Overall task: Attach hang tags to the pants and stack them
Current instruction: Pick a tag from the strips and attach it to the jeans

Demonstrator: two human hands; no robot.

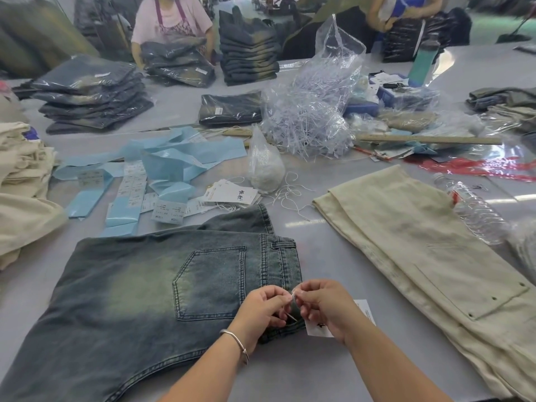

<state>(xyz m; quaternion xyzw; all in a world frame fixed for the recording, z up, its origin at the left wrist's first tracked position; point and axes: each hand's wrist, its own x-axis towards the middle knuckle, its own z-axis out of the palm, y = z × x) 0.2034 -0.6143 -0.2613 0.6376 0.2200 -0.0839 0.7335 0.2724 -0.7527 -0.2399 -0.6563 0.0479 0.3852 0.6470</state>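
Observation:
Faded blue jeans [139, 288] lie folded on the grey table, back pocket up and waistband toward the right. Over the near end of the waistband, my left hand [262, 310] and my right hand [324, 306] meet fingertip to fingertip. Both pinch a thin white string [293, 297] between them. A white hang tag [320, 326] hangs under my right hand, mostly hidden by it. Loose hang tags [232, 195] lie in a pile beyond the jeans, with white strings [290, 192] scattered beside them.
Cream pants [406, 245] lie spread at the right, a plastic bottle [475, 210] beside them. Blue label strips [162, 166], a bag of plastic fasteners [313, 117] and bagged jeans stacks [92, 94] fill the far table. Cream garments [20, 198] pile at left. Two people work opposite.

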